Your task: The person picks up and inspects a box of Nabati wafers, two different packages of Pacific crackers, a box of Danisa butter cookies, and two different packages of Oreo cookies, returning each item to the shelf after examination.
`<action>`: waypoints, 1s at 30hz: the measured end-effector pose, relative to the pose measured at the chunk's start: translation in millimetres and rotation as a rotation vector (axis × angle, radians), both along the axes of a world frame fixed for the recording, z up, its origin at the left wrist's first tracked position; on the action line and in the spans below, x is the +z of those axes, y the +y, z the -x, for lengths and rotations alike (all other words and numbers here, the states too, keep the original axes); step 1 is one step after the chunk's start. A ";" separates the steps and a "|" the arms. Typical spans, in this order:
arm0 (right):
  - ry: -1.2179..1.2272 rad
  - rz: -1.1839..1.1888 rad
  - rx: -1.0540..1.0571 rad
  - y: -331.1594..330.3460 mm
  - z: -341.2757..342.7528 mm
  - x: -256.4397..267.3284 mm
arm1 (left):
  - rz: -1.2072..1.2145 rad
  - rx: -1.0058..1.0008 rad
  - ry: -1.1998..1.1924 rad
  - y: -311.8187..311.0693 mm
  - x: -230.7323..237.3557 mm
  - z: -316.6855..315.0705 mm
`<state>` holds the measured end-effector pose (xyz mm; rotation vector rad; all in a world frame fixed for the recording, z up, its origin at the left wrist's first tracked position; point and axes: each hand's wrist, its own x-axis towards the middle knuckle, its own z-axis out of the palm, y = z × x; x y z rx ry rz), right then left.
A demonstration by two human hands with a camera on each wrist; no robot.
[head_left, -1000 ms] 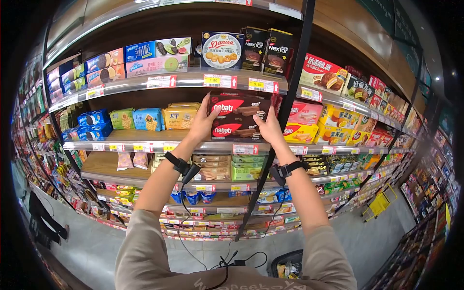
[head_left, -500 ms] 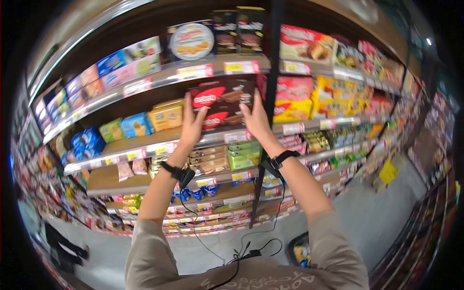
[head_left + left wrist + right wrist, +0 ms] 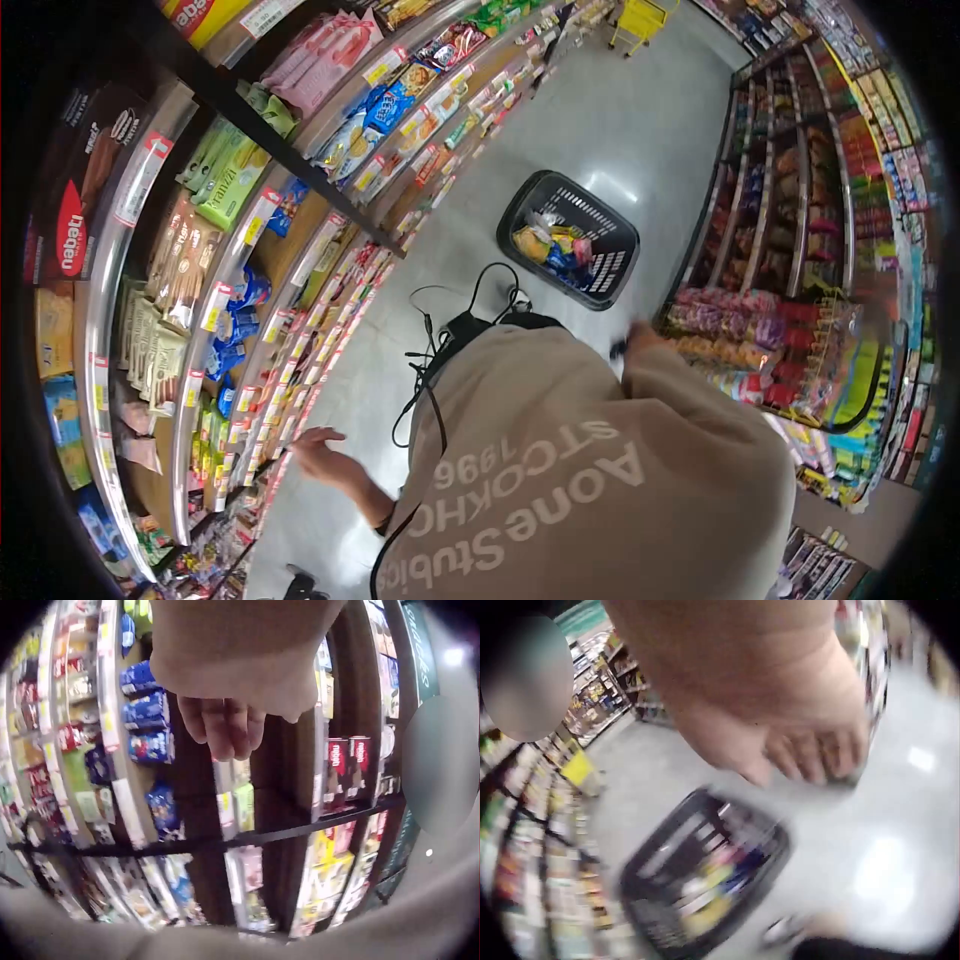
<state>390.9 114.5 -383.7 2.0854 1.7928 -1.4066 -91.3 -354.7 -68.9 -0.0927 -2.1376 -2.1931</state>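
Your left hand (image 3: 330, 462) is hanging open beside the shelves, its fingers loosely bent and holding nothing. Your right hand (image 3: 787, 712) is reaching out near the basket (image 3: 600, 212), its fingers loosely curled; it is blurred, but no hold on anything is showing, and it is not touching the basket.

The basket is standing on the floor (image 3: 465, 215) ahead of you, probably so that your hands can be free. Its walls are keeping the colorful packs (image 3: 560, 247) together in a loose heap.

To your left, dark wafer boxes (image 3: 85, 190) are sitting on a shelf (image 3: 128, 205), their printed sides facing out, likely so shoppers can read them. Cables (image 3: 437, 345) are looping around your waist, seemingly left slack so your arms can move. Farther off, a yellow cart (image 3: 637, 22) is standing in the aisle.
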 end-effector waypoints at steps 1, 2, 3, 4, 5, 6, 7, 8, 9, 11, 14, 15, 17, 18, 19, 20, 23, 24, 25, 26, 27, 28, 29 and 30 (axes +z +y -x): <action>-0.079 0.091 -0.049 -29.3 -68.0 -26.7 | 0.029 -0.110 0.113 0.4 15.9 15.1; -0.087 0.207 -0.150 -62.4 -122.4 -39.6 | 0.067 -0.220 0.236 -1.6 27.5 34.9; -0.069 0.310 -0.272 -92.6 -151.6 -35.4 | 0.250 -0.172 0.356 10.9 47.8 48.0; -0.022 0.392 -0.385 -114.5 -173.4 -37.9 | 0.443 -0.126 0.450 29.2 66.0 59.1; 0.042 0.457 -0.489 -135.6 -190.9 -43.7 | 0.431 -0.194 0.491 42.2 74.7 77.2; 0.146 0.511 -0.581 -153.3 -205.8 -57.9 | 0.405 -0.298 0.545 62.7 78.1 98.6; 0.395 0.585 -0.659 -161.1 -220.0 -85.6 | 0.318 -0.323 0.563 90.5 80.8 110.6; 0.766 0.728 -0.764 -169.0 -231.1 -123.1 | 0.227 -0.356 0.585 119.6 83.5 119.9; 1.172 0.976 -0.847 -177.6 -238.9 -168.2 | 0.197 -0.427 0.603 149.3 86.7 122.6; 0.206 0.182 -0.040 -119.9 -161.6 -148.6 | 0.142 -0.529 0.617 201.6 92.0 105.8; 0.358 0.099 -0.354 -42.7 43.6 47.7 | 0.060 -0.799 0.611 270.2 111.0 56.1; 0.372 0.133 -0.263 -17.6 65.4 58.3 | 0.050 -0.830 0.545 284.7 113.6 36.5; 0.426 0.053 -0.119 17.7 87.1 51.3 | 0.051 -0.920 0.433 309.8 108.9 8.2; 0.454 0.008 -0.058 32.7 96.2 47.3 | 0.013 -0.983 0.419 317.2 95.6 4.3; 0.470 0.049 -0.090 45.2 101.2 43.1 | 0.074 -1.038 0.356 322.9 90.5 -1.1; 0.483 0.094 -0.122 55.1 104.5 40.9 | 0.139 -1.091 0.286 327.4 87.5 -7.3; 0.483 0.240 -0.271 72.9 98.9 4.3 | 0.410 -1.167 0.180 343.8 79.9 -8.6; 0.474 0.295 -0.320 76.9 93.8 -19.8 | 0.442 -1.114 0.136 350.1 80.5 -10.8; 0.384 0.368 -0.374 75.5 88.8 -44.2 | 0.477 -1.058 0.095 357.8 82.0 -12.4; 0.367 0.429 -0.439 70.5 81.9 -63.5 | 0.515 -1.003 0.055 366.0 81.7 -15.1; 0.358 0.442 -0.466 61.3 72.4 -93.1 | 0.543 -0.935 0.039 374.4 78.5 -19.0; 0.350 0.451 -0.496 55.3 69.5 -121.4 | 0.619 -0.885 0.038 383.4 68.7 -22.5; 0.334 0.432 -0.505 54.9 74.6 -127.2 | 0.816 -0.861 0.120 401.3 63.6 -29.8; 0.314 0.415 -0.525 56.7 81.8 -129.3 | 0.980 -0.747 0.092 400.7 38.1 -35.3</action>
